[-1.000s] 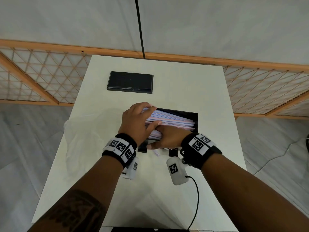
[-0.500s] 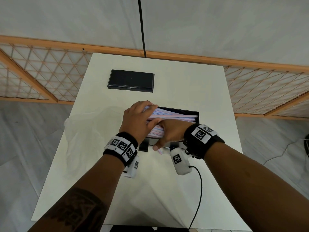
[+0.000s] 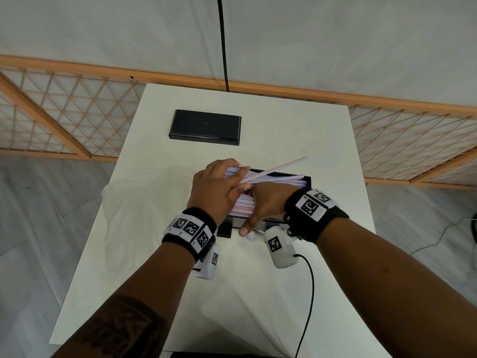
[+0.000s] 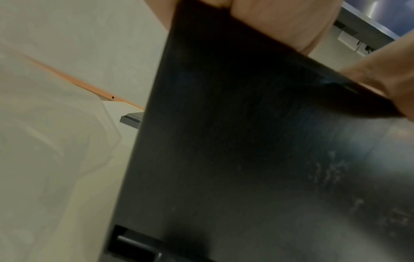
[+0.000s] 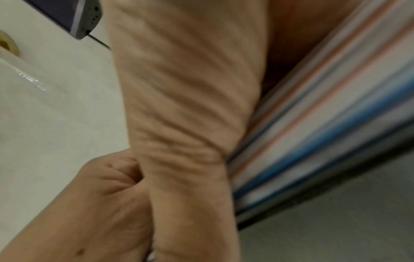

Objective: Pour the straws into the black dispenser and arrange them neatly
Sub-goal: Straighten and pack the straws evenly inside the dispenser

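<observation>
Nearest the viewer, a thin black cable (image 3: pixel 308 301) trails over the white rectangular surface (image 3: pixel 258 293) from a white camera pod under the right wrist. Both wrists carry black bands set with black-and-white square markers.

Just beyond, the open-topped black box dispenser (image 3: pixel 308 180) stands at the middle of the surface, packed with thin pink, blue and white striped straws (image 3: pixel 281 180) lying lengthwise. A small black tab at its base juts toward the viewer, with what looks like a single straw end lying on the surface beside it.

The left hand (image 3: pixel 216 187) is curled over the left end of the stack, fingers on top of the straw ends and the thumb pressing the near side, grasping the bundle; the left wrist view shows its fingers hooked over the dispenser's dark wall. The right hand (image 3: pixel 268 202) lies against the near side of the stack with the thumb stretched down over the dispenser's front wall, so it grips the straws from the front; its fingers are hidden behind the left hand. One loose pink straw (image 3: pixel 277 169) sticks out from between the hands and slants up to the right, above the others.

A crumpled clear plastic bag (image 3: pixel 124 200) lies just left of the dispenser.

Farther back lies a flat black rectangular lid (image 3: pixel 205 127), well apart from the dispenser.
</observation>
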